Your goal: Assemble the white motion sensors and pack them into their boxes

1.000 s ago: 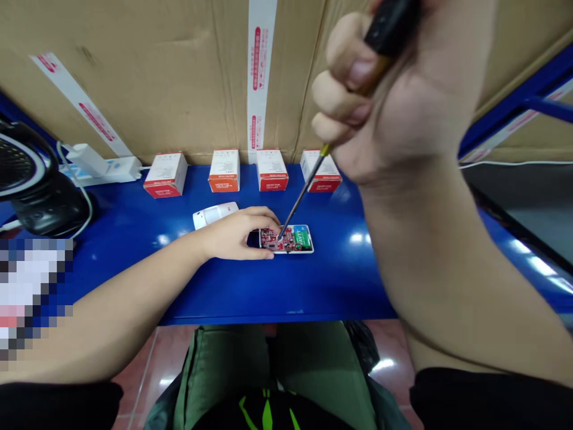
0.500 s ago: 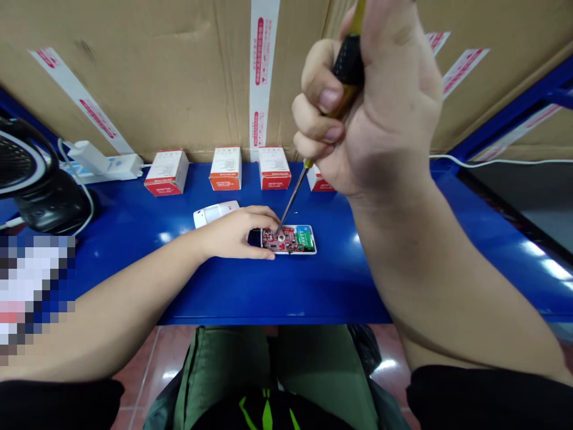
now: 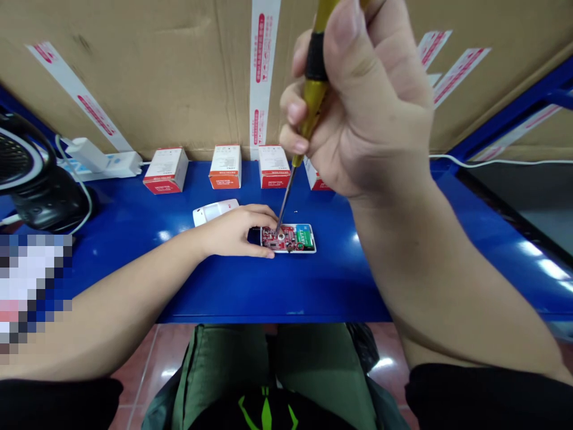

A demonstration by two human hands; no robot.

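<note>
My right hand [image 3: 362, 101] is clenched around a yellow-handled screwdriver [image 3: 313, 89], its top cut off by the frame and its tip at a red circuit board [image 3: 273, 237]. The board sits inside an open white casing [image 3: 290, 251] beside a green battery [image 3: 304, 237], just ahead of my left hand [image 3: 233, 234]. That hand curves over the casing's edge; I cannot tell if it grips. Left of it lies a white cover [image 3: 215, 212]. Beyond, small boxes [image 3: 224, 168] stand in a row on a blue bench [image 3: 268, 292], one partly hidden behind my right hand.
</note>
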